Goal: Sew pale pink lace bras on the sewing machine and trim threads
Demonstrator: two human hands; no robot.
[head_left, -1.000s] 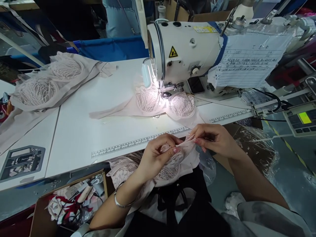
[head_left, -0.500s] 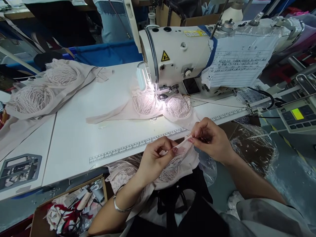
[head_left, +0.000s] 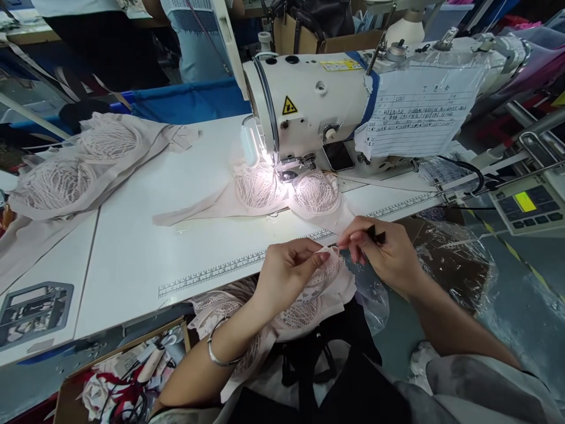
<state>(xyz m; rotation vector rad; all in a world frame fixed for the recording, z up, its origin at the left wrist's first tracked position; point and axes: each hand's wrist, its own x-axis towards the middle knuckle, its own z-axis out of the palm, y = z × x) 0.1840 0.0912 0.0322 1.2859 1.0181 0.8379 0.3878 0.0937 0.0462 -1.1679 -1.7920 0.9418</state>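
Note:
My left hand [head_left: 289, 274] pinches the upper edge of a pale pink lace bra [head_left: 304, 315] that lies over my lap. Close by on the right, my right hand [head_left: 384, 250] is closed around a small black tool [head_left: 376, 235]. Only its dark forked end shows above the fingers, so I cannot make out its exact kind. The fingertips of this hand are at the bra's edge, beside the left fingers. Another pale pink bra [head_left: 315, 194] lies under the lit needle area of the white sewing machine [head_left: 309, 100], one strap-like wing stretched left.
More bra pieces [head_left: 57, 182] are piled on the left of the white table [head_left: 132, 235]. A printed ruler [head_left: 212, 278] runs along its front edge. Below stands a carton of scraps [head_left: 119, 377]. A phone [head_left: 339, 156] lies by the machine; a control panel [head_left: 529, 203] is at right.
My right hand has let go of its pinch on the bra's edge, and the black tool now shows in it. My left hand has shifted slightly right along the edge.

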